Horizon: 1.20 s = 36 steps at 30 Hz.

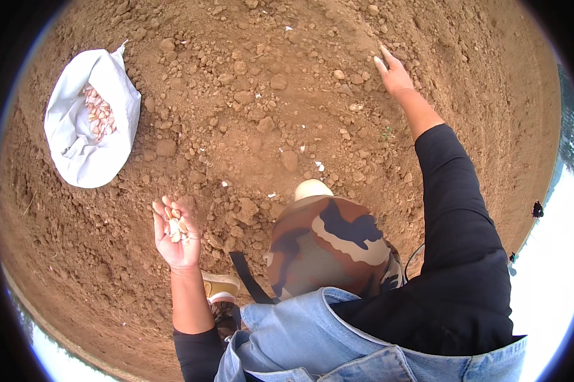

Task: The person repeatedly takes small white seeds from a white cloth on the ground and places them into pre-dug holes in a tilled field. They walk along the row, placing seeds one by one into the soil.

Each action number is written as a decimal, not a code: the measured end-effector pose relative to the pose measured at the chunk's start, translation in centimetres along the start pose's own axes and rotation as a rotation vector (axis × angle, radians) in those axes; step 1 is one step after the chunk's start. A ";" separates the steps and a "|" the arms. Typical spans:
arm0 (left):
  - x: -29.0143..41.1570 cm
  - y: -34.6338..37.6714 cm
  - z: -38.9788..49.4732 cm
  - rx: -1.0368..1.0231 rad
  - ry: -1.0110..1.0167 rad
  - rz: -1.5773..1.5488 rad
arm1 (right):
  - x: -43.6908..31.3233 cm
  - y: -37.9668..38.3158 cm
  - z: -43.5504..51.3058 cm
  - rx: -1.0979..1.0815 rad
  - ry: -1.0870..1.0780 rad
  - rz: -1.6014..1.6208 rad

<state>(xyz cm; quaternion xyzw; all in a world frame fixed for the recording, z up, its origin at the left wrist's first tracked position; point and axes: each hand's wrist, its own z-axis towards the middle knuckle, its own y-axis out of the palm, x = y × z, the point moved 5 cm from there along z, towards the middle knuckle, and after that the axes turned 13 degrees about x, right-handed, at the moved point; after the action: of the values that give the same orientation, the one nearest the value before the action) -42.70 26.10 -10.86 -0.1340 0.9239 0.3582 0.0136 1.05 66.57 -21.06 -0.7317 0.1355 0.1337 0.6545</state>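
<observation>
My left hand (pixel 178 248) is palm up, fingers curled around several garlic cloves (pixel 175 228). To its upper left, a white woven sack (pixel 124 90) lies on the soil with its mouth spread, and more garlic cloves (pixel 99 114) show inside. My right hand (pixel 396 77) stretches out to the upper right, low over the loose soil (pixel 315 81). Two of its digits point away from me with a gap between them, and I see nothing held there. Its other fingers are hidden.
Clods (pixel 247 210) and small white flakes (pixel 320 166) are scattered over the brown ground. A knee in camouflage trousers (pixel 315 248) and a tan shoe (pixel 221 286) are close below. Two small dark figures (pixel 537 209) appear near the field's right edge.
</observation>
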 end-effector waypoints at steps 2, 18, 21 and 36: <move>0.5 0.4 0.0 -0.016 0.003 0.011 | 0.2 -0.5 -3.6 0.060 -0.212 -0.175; -1.3 -1.0 0.7 -0.004 0.016 -0.070 | -13.4 6.8 -18.3 -0.062 -0.642 -0.038; 0.1 -0.9 -0.2 -0.018 0.062 -0.099 | -14.1 8.0 -26.1 -0.462 -0.762 -0.031; 5.9 -1.0 -2.2 -0.090 0.284 -0.279 | -31.2 14.1 -28.9 -0.735 -1.680 -0.017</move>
<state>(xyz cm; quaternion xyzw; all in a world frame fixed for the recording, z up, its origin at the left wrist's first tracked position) -47.99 22.51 -10.62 -0.3102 0.8721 0.3714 -0.0732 -32.60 37.09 -19.28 -0.5571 -0.4412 0.6517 0.2650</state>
